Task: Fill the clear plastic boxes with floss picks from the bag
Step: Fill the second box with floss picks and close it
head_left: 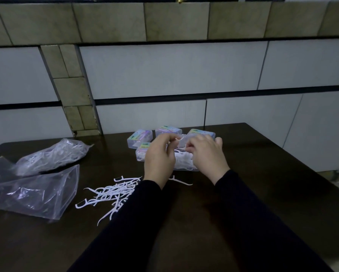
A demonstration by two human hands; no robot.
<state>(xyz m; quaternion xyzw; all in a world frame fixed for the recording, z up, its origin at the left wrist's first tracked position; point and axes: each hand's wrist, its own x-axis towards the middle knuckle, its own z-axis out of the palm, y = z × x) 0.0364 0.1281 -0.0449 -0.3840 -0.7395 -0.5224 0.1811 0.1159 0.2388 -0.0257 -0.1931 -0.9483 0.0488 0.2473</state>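
Reaching forward over the dark table [243,193], both hands met above an open clear box [181,165] packed with white floss picks. The left hand [159,156] had its fingers [169,138] curled inward, and a single floss pick [178,143] stood between thumb and fingertips, its looped head at the top, right at the fingertips. The right hand [208,154] sat just beside it at 3 o'clock, its fingers bent down toward the same pick and the heap in the box; whether they pinched anything I cannot tell, since the back of the hand hid the tips. The box lay directly under both palms, its near edge showing between the wrists.

At 12 o'clock from the hands stood three closed boxes with coloured labels [140,137], [167,130], [201,133], close together near the wall, and a fourth filled box [142,154] touched the open one on its 9 o'clock side. A loose pile of floss picks [113,195] lay on the table at 7 o'clock from the left hand, partly under the dark left sleeve [137,222]. One stray pick [181,181] lay between the two wrists. Farther off at 9 o'clock lay a plastic bag holding picks [52,156], and nearer the person a flattened clear bag [37,193].
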